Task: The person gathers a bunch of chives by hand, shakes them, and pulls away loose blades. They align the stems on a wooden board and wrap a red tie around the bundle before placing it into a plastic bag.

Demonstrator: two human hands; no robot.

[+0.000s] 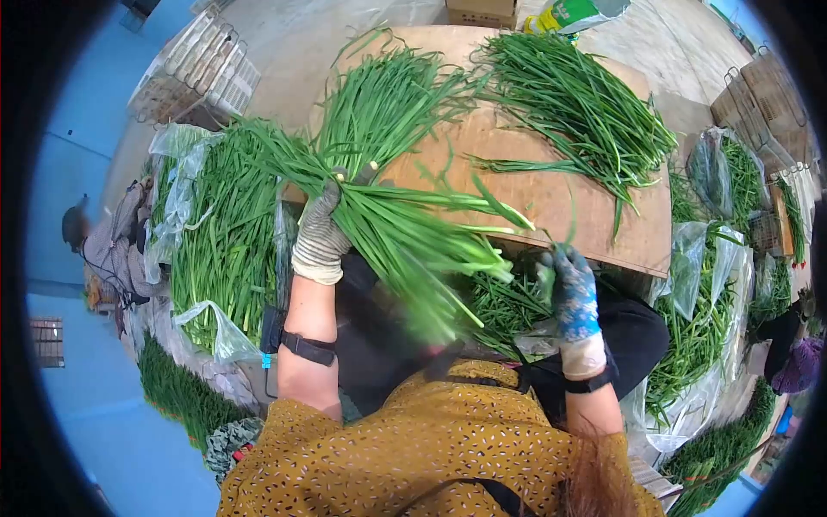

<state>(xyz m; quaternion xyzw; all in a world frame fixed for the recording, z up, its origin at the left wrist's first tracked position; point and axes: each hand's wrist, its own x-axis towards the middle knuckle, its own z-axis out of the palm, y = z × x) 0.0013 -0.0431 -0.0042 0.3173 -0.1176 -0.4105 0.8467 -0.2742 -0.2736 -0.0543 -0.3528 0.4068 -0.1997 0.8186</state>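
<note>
My left hand point(323, 222), in a striped grey glove, is closed around a bunch of garlic chives point(392, 228). The leaves fan out to the upper left, and the pale stem ends point right and down, partly blurred. My right hand point(568, 289), in a blue patterned glove with greenish fingertips, is right of the stem ends and apart from the bunch. Its fingers are bent together, with a thin, blurred chive leaf point(572, 211) rising from them. Behind the left hand, a pile of chives point(379, 99) lies on the wooden board point(517, 138); another pile point(581, 103) lies at its right.
Plastic-lined heaps of chives flank me at left point(228, 233) and right point(693, 319). More loose greens point(508, 310) lie below the board's front edge. Stacked crates point(198, 69) stand at the back left. A person point(112, 233) sits far left; another person point(797, 362) is far right.
</note>
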